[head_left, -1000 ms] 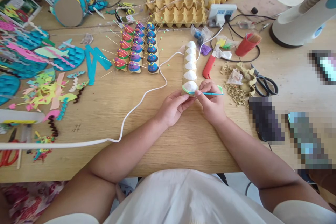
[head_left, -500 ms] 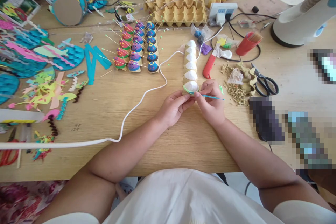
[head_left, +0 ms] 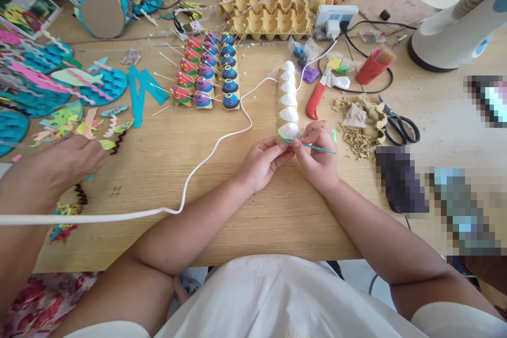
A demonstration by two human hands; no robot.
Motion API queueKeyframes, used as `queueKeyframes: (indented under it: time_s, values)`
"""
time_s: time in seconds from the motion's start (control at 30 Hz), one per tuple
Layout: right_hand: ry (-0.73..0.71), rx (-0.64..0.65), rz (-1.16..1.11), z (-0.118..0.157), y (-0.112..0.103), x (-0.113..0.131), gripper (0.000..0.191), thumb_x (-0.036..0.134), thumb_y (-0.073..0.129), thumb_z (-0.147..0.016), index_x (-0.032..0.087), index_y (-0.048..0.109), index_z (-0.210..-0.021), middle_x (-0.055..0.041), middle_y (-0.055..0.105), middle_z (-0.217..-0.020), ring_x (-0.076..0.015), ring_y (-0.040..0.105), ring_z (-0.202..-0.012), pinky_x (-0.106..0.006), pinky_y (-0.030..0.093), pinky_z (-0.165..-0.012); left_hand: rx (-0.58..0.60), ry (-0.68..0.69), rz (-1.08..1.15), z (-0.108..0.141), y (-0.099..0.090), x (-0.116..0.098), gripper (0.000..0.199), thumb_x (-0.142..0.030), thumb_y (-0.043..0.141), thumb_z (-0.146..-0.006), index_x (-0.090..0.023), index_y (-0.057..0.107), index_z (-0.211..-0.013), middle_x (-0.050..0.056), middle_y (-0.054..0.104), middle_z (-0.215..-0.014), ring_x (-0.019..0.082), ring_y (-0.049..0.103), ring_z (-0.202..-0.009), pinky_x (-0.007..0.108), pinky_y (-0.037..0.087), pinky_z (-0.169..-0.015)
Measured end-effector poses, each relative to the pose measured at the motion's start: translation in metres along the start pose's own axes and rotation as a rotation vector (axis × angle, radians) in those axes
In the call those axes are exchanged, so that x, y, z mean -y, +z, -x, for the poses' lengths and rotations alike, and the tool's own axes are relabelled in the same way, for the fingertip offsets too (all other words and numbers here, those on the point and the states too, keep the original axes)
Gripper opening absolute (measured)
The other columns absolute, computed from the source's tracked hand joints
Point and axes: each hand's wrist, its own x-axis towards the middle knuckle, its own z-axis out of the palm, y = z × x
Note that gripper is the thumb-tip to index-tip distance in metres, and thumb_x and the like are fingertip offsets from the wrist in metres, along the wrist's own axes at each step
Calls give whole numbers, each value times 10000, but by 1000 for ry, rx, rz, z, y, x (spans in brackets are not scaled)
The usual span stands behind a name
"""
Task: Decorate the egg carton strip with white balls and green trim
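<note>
Head camera | left fingers (head_left: 276, 151): nearly closed, gripping white-topped carton strip (head_left: 288, 100) | right fingers (head_left: 303, 156): pinched together, holding blue stick (head_left: 322, 149)

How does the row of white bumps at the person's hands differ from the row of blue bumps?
The white row has white tops; the blue row has blue ones with yellow rings. The left hand holds the white row's near end; no hand touches the blue row. Both are single straight rows of bumps.

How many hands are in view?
3: left hand on the white-capped strip, right hand holding a blue tool, another person's hand over colourful cutouts at left; their other hand isn't visible.
</note>
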Motion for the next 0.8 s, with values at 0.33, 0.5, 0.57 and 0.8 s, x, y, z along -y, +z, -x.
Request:
queueKeyframes:
  time_s: [0.33, 0.5, 0.57, 0.8]
  values:
    - [415, -120, -398, 2, 3, -16, 414, 544, 811, -854, 250, 524, -805, 15, 524, -907, -137, 507, -779, -324, 456, -755, -86, -39, -21, 2, 5, -8, 60, -138, 768, -872, -150, 803, -919, 52, 830, -953, 131, 785, -873, 274, 591, -973]
    - [398, -54, -432, 3, 3, -17, 400, 512, 825, -852, 245, 532, -797, 18, 533, -895, -139, 515, -792, -319, 451, -758, -65, -20, -17, 2, 4, -11, 94, -148, 752, -869, -158, 797, -951, 50, 831, -971, 138, 790, -905, 263, 594, -971]
    - [371, -43, -419, 4, 3, -16, 382, 487, 836, -850, 244, 548, -792, 16, 544, -893, -144, 521, -806, -323, 450, -767, -46, -16, -19, 2, 4, -11, 132, -144, 765, -853, -164, 800, -979, 40, 831, -974, 133, 789, -912, 257, 592, -979]
    - [399, -63, -453, 3, 3, -16, 375, 476, 846, -839, 239, 558, -791, 18, 547, -898, -137, 527, -796, -320, 444, -762, 12, 7, -11, 2, 2, -9, 171, -266, 855, -845, -171, 797, -975, 31, 827, -977, 107, 779, -895, 190, 603, -869]
